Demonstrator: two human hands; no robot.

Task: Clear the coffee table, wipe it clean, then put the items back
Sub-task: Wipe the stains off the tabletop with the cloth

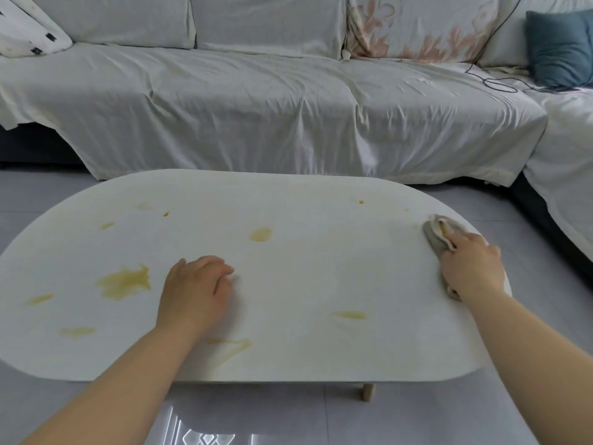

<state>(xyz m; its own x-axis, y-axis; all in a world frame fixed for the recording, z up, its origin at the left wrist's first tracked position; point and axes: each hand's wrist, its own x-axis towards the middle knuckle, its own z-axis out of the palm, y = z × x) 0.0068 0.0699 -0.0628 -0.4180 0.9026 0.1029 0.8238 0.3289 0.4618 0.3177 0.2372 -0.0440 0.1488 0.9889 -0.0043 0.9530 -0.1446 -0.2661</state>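
Observation:
The white oval coffee table (288,200) fills the lower middle of the head view. Several yellow-brown stains mark its top, the largest (124,282) at the left and a round one (260,234) near the middle. My right hand (470,266) grips a crumpled beige cloth (437,232) and presses it on the table's right end. My left hand (195,292) rests on the tabletop near the middle with its fingers loosely curled and nothing in it.
A long sofa (256,101) under a pale cover stands just behind the table and turns the corner at the right. A blue cushion (560,48) and a black cable (495,81) lie on it. Grey floor tiles (41,194) surround the table.

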